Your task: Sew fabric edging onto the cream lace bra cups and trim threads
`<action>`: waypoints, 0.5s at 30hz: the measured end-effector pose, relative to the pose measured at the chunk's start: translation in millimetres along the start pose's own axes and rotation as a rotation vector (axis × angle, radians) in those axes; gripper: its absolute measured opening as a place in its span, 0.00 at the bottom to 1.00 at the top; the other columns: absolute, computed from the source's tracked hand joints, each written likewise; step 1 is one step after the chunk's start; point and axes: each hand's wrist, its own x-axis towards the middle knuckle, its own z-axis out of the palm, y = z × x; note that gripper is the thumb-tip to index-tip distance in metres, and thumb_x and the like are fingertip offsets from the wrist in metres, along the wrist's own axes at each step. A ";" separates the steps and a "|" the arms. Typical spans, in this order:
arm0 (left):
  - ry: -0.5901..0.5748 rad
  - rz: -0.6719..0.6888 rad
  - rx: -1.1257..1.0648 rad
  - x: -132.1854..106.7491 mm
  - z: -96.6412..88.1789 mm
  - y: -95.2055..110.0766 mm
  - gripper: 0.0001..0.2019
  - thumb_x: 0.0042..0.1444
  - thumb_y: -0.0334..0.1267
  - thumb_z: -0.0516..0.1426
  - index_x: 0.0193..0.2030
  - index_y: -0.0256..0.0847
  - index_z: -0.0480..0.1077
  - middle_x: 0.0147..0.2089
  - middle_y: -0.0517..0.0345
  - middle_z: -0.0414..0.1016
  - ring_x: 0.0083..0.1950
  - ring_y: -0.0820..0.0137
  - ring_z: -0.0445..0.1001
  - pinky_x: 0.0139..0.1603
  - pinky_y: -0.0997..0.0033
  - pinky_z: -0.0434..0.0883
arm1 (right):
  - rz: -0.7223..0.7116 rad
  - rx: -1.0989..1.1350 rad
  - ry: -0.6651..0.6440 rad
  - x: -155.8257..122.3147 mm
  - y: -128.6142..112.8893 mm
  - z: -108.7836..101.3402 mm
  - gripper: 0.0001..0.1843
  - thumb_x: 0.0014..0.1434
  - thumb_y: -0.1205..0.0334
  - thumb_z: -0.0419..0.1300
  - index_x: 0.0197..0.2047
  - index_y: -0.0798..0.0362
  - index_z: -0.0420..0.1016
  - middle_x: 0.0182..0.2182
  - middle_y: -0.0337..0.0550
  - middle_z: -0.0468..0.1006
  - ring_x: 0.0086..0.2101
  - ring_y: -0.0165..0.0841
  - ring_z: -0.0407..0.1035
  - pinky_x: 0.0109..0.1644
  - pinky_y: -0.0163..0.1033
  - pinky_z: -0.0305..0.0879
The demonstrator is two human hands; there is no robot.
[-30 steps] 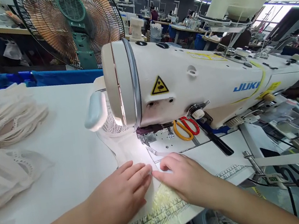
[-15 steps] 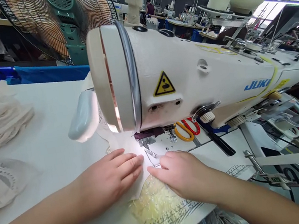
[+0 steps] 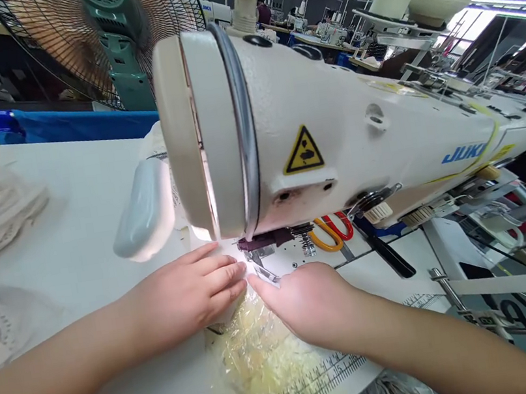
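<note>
My left hand point(image 3: 182, 296) lies flat, fingers close together, near the foot of the white sewing machine point(image 3: 323, 102). The thin white cloth point(image 3: 179, 215) shows just left of the machine's head. My right hand point(image 3: 308, 299) is curled, thumb by the left fingertips; I can't tell if it pinches anything.

White fabric point(image 3: 229, 248) lies flat beneath the left fingers point(image 3: 220, 278).

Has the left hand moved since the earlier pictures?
Yes, forward: judged against the fixed purple part of the sewing machine, the left hand now has its fingertips closer to that part.
</note>
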 end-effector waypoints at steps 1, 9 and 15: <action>-0.016 -0.006 0.010 0.2 -1.4 -1.1 0.14 0.68 0.31 0.50 0.51 0.43 0.76 0.52 0.56 0.80 0.53 0.65 0.75 0.66 0.61 0.62 | 0.022 0.009 -0.042 0.9 -2.3 -4.2 0.48 0.54 0.65 0.62 0.73 0.55 0.44 0.29 0.48 0.80 0.25 0.40 0.73 0.22 0.37 0.56; 0.001 -0.036 0.026 -5.1 8.9 -19.0 0.21 0.67 0.25 0.44 0.52 0.46 0.75 0.52 0.54 0.80 0.52 0.64 0.76 0.53 0.63 0.72 | 0.099 0.002 -0.046 8.4 -15.7 -11.6 0.46 0.54 0.67 0.62 0.73 0.58 0.47 0.23 0.48 0.79 0.19 0.39 0.70 0.19 0.38 0.58; -0.060 -0.210 -0.143 -7.2 17.0 -35.6 0.18 0.67 0.31 0.48 0.56 0.50 0.73 0.57 0.57 0.77 0.61 0.63 0.71 0.70 0.53 0.58 | 0.047 -0.010 0.146 -0.1 -16.7 19.6 0.39 0.56 0.71 0.60 0.70 0.62 0.56 0.21 0.45 0.77 0.17 0.34 0.67 0.16 0.35 0.52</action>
